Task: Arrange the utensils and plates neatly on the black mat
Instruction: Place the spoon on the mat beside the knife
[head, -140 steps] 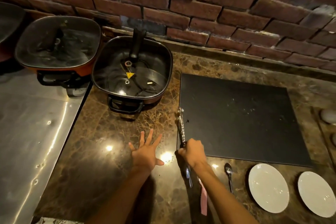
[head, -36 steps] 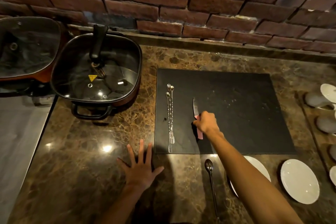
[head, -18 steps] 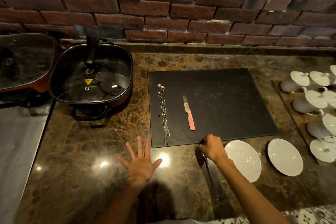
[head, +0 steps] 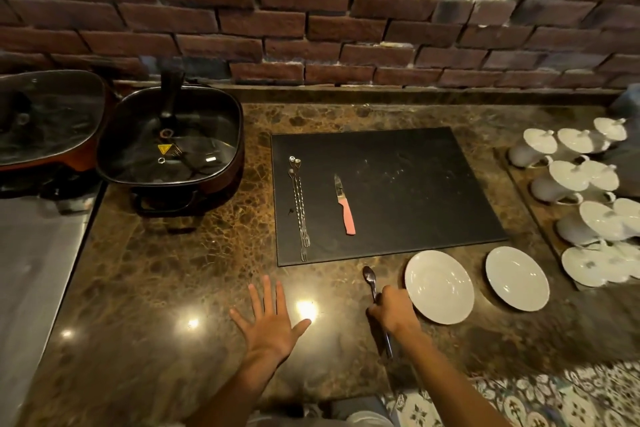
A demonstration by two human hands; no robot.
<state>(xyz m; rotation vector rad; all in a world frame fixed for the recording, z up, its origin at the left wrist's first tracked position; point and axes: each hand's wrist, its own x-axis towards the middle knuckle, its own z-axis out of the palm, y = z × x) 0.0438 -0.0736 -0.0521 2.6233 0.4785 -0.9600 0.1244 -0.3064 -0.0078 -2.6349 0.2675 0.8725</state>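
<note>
A black mat (head: 408, 191) lies on the brown marble counter. Two long twisted metal forks (head: 298, 208) lie side by side near its left edge, and a knife with a pink handle (head: 345, 206) rests to their right. In front of the mat my right hand (head: 393, 308) is closed around the handle of a long metal spoon (head: 370, 278), whose bowl points toward the mat. Two white plates sit on the counter: one (head: 439, 286) right beside that hand, another (head: 516, 278) farther right. My left hand (head: 269, 321) lies flat on the counter, fingers spread, holding nothing.
Two lidded electric pans (head: 171, 142) (head: 45, 118) stand at the left, beside a steel surface (head: 31, 274). Several white lidded cups (head: 571, 180) crowd a tray at the right. A brick wall backs the counter; its front edge runs near my arms.
My right hand set the pink-handled knife on the mat beside the forks, drew back to the counter and closed on the spoon. My left hand stayed flat.
</note>
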